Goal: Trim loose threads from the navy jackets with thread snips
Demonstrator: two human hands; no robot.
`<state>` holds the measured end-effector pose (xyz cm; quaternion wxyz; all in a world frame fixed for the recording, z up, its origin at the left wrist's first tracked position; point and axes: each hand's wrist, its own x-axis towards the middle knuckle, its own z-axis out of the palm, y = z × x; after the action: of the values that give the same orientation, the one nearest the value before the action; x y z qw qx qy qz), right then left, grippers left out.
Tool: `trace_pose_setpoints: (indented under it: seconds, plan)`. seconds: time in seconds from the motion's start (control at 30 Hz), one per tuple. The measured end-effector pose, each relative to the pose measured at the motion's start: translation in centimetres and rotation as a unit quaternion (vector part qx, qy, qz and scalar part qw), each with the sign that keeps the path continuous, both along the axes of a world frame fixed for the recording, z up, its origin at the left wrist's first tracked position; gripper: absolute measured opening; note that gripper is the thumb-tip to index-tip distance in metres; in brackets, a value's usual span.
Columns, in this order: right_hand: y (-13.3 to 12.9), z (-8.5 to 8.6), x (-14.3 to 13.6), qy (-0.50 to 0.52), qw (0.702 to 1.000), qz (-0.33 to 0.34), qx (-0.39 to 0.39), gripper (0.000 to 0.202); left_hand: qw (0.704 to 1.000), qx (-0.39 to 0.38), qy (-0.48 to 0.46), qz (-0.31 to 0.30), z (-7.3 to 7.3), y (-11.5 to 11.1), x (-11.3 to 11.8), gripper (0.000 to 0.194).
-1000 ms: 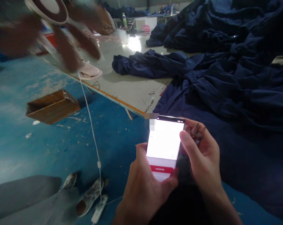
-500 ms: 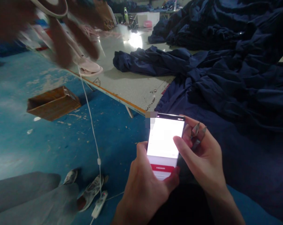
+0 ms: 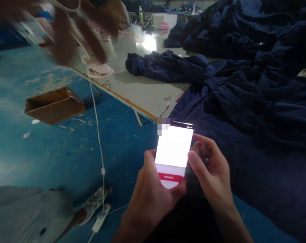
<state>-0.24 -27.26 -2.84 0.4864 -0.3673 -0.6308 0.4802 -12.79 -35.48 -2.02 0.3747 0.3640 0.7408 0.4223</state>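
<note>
A lit phone [image 3: 171, 148] stands tilted up in front of me, its screen white with a red bar near the bottom. My left hand [image 3: 155, 192] is wrapped round its lower left part. At the right edge of the phone is my right hand [image 3: 212, 168], fingers curled and thumb tip close beside the screen. Small metal thread snips [image 3: 205, 153] sit in those curled fingers, partly hidden and blurred. Behind the phone, dark blue fabric [image 3: 205, 98] hangs over the table's near side.
A pale table [image 3: 142, 92] stretches away, bearing heaped dark cloth [image 3: 223, 37] and a pinkish item [image 3: 101, 70]. A cardboard box [image 3: 55, 106], white cord [image 3: 98, 135] and power strip [image 3: 101, 218] are on the left. A person's grey-clothed leg [image 3: 28, 212] shows lower left. Blurred brown shapes [image 3: 79, 37] hang above.
The phone and both hands have shifted slightly left and up in view. My right thumb has come off the screen to its edge. The grey-clothed legs at lower left have moved.
</note>
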Motion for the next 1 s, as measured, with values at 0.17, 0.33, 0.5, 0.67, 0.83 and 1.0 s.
trace_pose_setpoints:
  seconds: [0.17,0.33,0.5,0.67,0.83,1.0]
  plan:
    - [-0.1,-0.2,-1.2,-0.026,0.995,-0.093,-0.018,0.021,0.999,0.017,0.031,0.009,-0.6,-0.3,0.6,0.062]
    - [0.0,-0.2,-1.1,-0.031,0.996,-0.084,-0.013,0.019,0.999,0.009,0.047,0.001,-0.7,-0.4,0.6,0.063]
    - [0.1,-0.3,-0.3,-0.030,0.998,-0.047,-0.003,0.013,1.000,-0.001,0.029,0.001,-0.6,-0.3,0.5,0.067]
    - [-0.1,-0.5,-0.8,-0.027,0.997,-0.077,-0.011,0.024,1.000,0.004,0.018,0.003,-1.0,-0.3,0.7,0.065]
    - [0.0,-0.3,-1.5,-0.043,0.993,-0.103,-0.031,0.035,0.998,0.007,0.061,0.018,-1.4,-0.4,1.0,0.066]
    - [0.3,-0.3,-0.5,-0.040,0.998,-0.055,-0.002,0.014,0.999,-0.011,0.031,0.035,-1.4,-0.2,1.0,0.070]
